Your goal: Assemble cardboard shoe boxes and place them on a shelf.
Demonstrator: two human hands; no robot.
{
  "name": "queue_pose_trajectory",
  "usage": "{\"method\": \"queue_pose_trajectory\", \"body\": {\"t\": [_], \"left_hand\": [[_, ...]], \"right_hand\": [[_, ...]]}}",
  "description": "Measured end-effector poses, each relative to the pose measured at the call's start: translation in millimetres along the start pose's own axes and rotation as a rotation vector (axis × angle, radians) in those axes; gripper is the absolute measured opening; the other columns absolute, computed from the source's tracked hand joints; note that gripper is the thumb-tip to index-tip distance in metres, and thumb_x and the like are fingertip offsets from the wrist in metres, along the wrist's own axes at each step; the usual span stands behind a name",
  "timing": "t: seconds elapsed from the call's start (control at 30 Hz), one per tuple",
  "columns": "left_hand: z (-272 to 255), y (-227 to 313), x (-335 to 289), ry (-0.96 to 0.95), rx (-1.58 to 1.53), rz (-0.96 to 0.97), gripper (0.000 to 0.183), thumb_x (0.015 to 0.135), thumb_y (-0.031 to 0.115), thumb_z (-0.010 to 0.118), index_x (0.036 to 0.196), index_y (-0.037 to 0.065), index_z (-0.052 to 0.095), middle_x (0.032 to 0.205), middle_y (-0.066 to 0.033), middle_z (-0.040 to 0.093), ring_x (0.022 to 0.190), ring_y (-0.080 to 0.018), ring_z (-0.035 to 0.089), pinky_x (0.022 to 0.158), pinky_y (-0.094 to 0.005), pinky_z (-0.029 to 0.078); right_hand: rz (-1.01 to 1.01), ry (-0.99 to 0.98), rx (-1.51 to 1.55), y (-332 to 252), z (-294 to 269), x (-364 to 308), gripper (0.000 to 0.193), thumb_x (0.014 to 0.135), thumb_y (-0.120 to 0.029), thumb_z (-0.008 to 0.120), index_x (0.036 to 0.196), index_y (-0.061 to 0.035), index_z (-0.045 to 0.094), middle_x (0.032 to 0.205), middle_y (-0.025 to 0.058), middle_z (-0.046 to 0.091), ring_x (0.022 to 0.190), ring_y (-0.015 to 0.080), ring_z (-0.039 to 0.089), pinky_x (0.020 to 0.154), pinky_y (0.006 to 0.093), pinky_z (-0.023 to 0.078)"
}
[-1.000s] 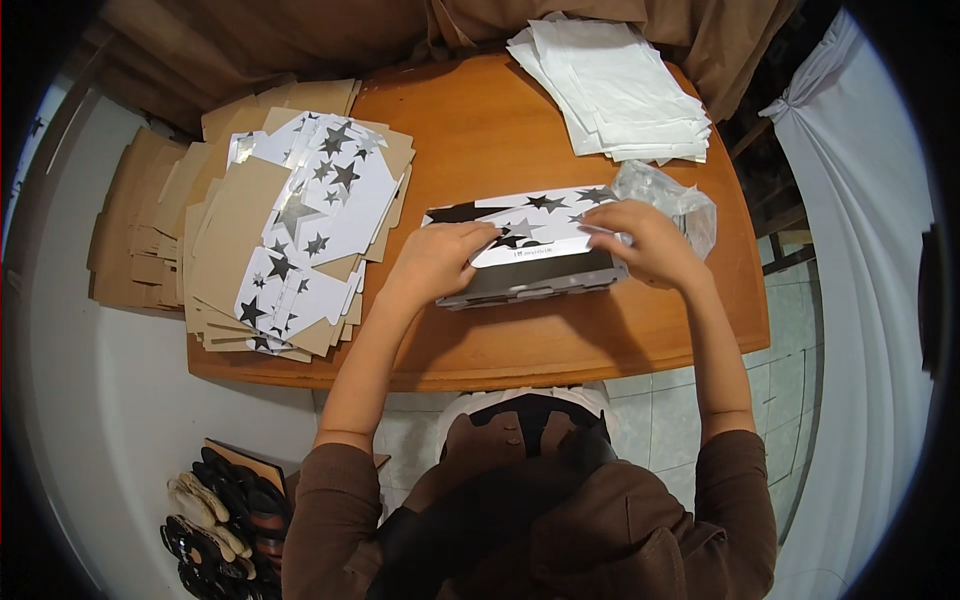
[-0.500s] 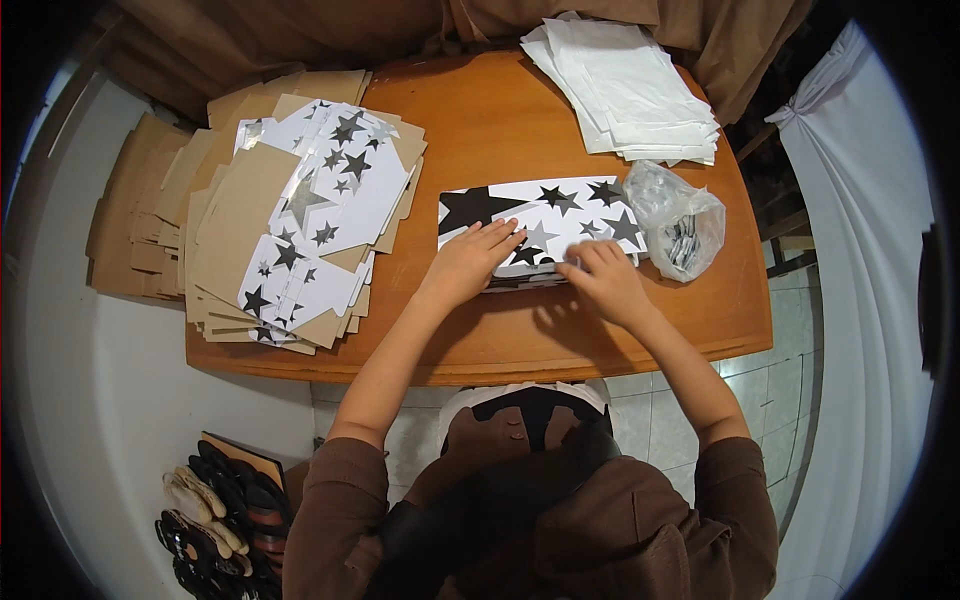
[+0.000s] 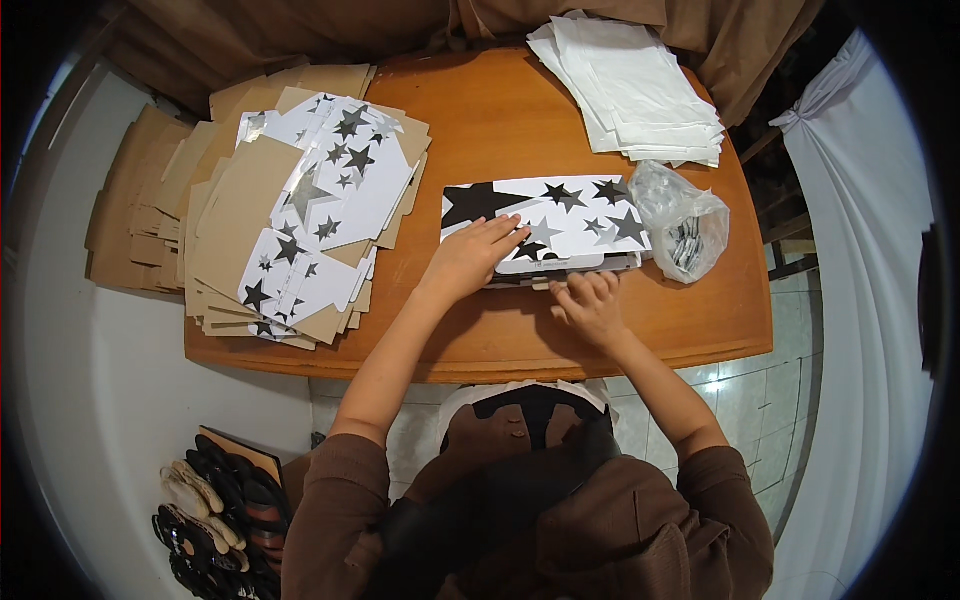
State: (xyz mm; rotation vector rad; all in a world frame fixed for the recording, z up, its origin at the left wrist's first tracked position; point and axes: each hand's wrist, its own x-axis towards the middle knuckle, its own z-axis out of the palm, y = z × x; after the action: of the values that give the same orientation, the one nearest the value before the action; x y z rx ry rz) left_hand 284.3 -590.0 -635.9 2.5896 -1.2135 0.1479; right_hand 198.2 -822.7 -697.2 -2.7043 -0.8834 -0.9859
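Note:
A white cardboard box [image 3: 575,215] printed with black and grey stars sits on the wooden table in front of me. My left hand [image 3: 480,255] lies flat on the left part of its lid, fingers stretched out. At the box's front side is my right hand [image 3: 590,305], its fingers bent inward against the edge; what they grip, if anything, is hidden. A dark gap shows under the lid's front edge, right of the middle. The lid's front tab [image 3: 540,265] lies over that edge.
Flat star-printed box blanks [image 3: 345,190] lie on a stack of brown cardboard [image 3: 245,190] at left. White sheets [image 3: 640,90] are piled at the far right. A clear plastic bag [image 3: 690,230] with small grey packets touches the box's right end. Several shoes [image 3: 225,510] stand at lower left.
My right hand has come down from the lid's front right edge to the box's front side, its fingers more bent. The left hand has stayed on the lid.

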Motion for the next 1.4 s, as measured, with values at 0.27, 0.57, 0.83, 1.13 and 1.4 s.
{"method": "queue_pose_trajectory", "body": {"t": [0.27, 0.57, 0.83, 1.13, 1.4], "left_hand": [[5.8, 1.1, -3.5, 0.076, 0.036, 0.007, 0.049, 0.077, -0.001, 0.055, 0.125, 0.01, 0.051, 0.129, -0.009, 0.052, 0.115, -0.0243, 0.053, 0.099, -0.0352, 0.043], [12.6, 5.5, -6.7, 0.184, 0.146, 0.027, 0.044, 0.08, 0.001, 0.052, 0.122, 0.014, 0.055, 0.125, -0.008, 0.056, 0.107, -0.0243, 0.058, 0.093, -0.0353, 0.048], [13.0, 4.3, -11.4, 0.192, 0.082, 0.029, 0.042, 0.079, 0.003, 0.055, 0.12, 0.013, 0.057, 0.123, -0.0075, 0.057, 0.108, -0.0232, 0.058, 0.091, -0.0339, 0.049], [6.4, 1.8, -15.1, 0.146, 0.02, 0.063, 0.043, 0.077, 0.006, 0.059, 0.119, 0.01, 0.056, 0.124, -0.0095, 0.056, 0.112, -0.025, 0.055, 0.094, -0.0363, 0.047], [4.7, 7.4, -24.7, 0.162, -0.057, 0.064, 0.038, 0.079, 0.012, 0.063, 0.116, 0.006, 0.057, 0.121, -0.0113, 0.057, 0.111, -0.0265, 0.055, 0.092, -0.0376, 0.047]], "right_hand": [[-0.016, 0.001, -0.031, -1.1, -1.0, -15.3, 0.028, 0.077, -0.024, 0.063, 0.104, -0.0173, 0.064, 0.104, -0.0004, 0.055, 0.094, 0.0164, 0.048, 0.082, 0.0366, 0.035], [0.178, -0.028, 0.209, 42.4, -39.6, 42.8, 0.048, 0.071, -0.019, 0.071, 0.117, -0.0177, 0.058, 0.118, 0.0057, 0.052, 0.105, 0.0255, 0.048, 0.089, 0.042, 0.037], [-0.003, -0.373, 0.224, 53.9, -37.1, 51.6, 0.049, 0.077, -0.025, 0.068, 0.124, -0.0279, 0.054, 0.133, -0.0011, 0.049, 0.124, 0.0307, 0.043, 0.099, 0.0511, 0.036], [-0.028, -0.345, 0.115, 55.4, -21.1, 45.9, 0.042, 0.082, -0.025, 0.062, 0.124, -0.0284, 0.054, 0.129, -0.0006, 0.053, 0.119, 0.0291, 0.049, 0.098, 0.0518, 0.037], [-0.03, -0.372, 0.163, 54.3, -24.9, 47.8, 0.04, 0.084, -0.024, 0.06, 0.124, -0.0258, 0.054, 0.13, 0.001, 0.052, 0.122, 0.0279, 0.046, 0.099, 0.0548, 0.035]]}}
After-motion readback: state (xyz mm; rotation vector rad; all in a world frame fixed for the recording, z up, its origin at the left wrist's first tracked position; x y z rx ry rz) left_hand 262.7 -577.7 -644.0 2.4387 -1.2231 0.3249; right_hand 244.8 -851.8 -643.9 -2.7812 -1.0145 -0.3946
